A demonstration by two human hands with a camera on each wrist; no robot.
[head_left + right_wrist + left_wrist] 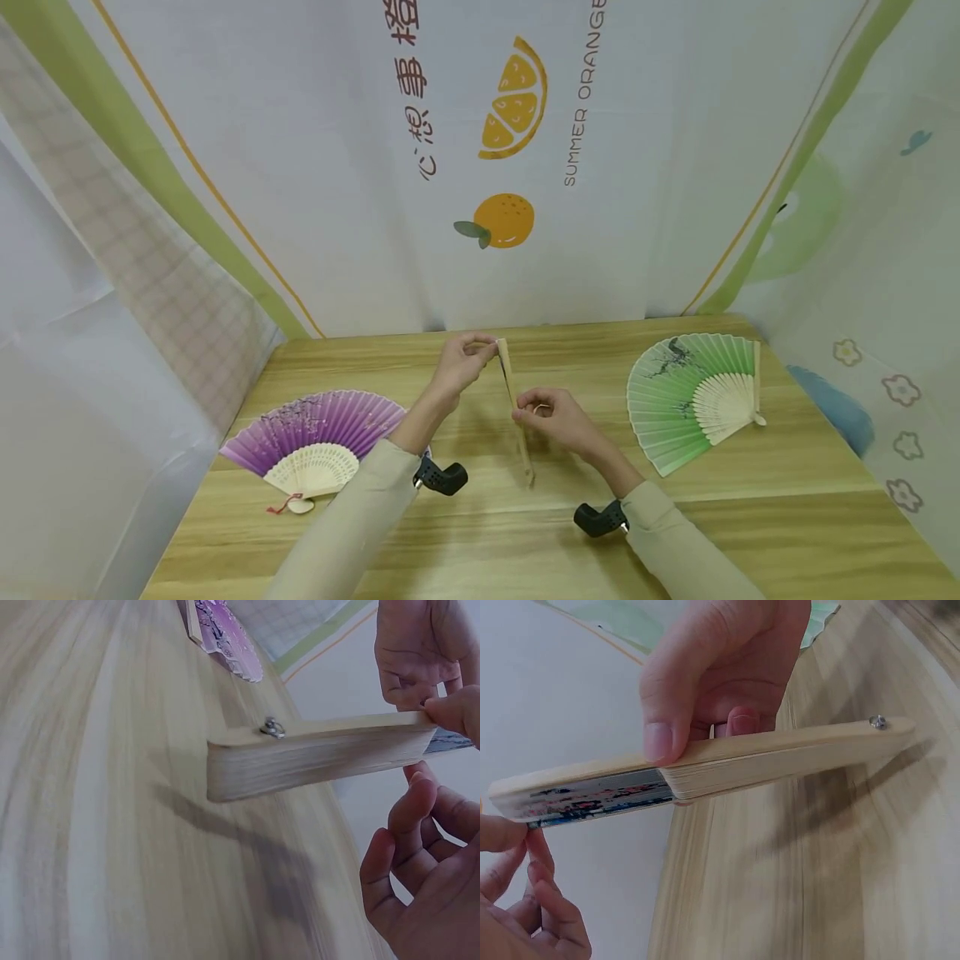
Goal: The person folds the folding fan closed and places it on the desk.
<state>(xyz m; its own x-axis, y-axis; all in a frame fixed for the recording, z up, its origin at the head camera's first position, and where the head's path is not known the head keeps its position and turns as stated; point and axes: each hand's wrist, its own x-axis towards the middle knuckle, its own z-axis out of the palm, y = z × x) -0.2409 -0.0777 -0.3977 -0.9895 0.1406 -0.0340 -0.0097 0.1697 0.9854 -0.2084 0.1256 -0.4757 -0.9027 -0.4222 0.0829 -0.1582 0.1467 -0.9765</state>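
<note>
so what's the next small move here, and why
I'd probably draw the left grip gently sideways to start spreading the folded fan, holding the right grip steady: the folds are stacked shut, the left pinches the far end, the right pinches partway along, and the purple fan and green fan lie open.

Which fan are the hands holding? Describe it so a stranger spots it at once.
On the wooden table, an open purple fan lies at left and an open green fan at right. Between them, the left hand and right hand pinch a third fan. It is a slim bundle of pale sticks with a metal pin near one end, the only fan folded.
</note>
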